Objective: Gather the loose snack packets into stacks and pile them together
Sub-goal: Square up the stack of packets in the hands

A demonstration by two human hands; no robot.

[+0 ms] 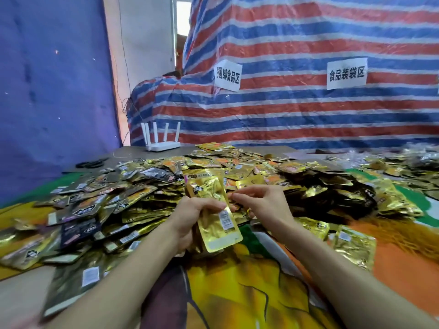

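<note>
Head view: left hand (190, 218) grips the gold packet stack (210, 188); right hand (261, 205) at three o'clock, hold unclear; gripped one-handed, the stack may fan apart.

Bright even light, glare on foil packets (147, 212), wide-angle bending at edges, lower-left corner blurred

Loose packets (133, 198) heaped across the table, left edge to far right, blocking most low paths. Bare printed cloth (249, 288) front centre gives passage. Router (161, 140) stands back left. Striped tarp (285, 115) walls the rear.
</note>
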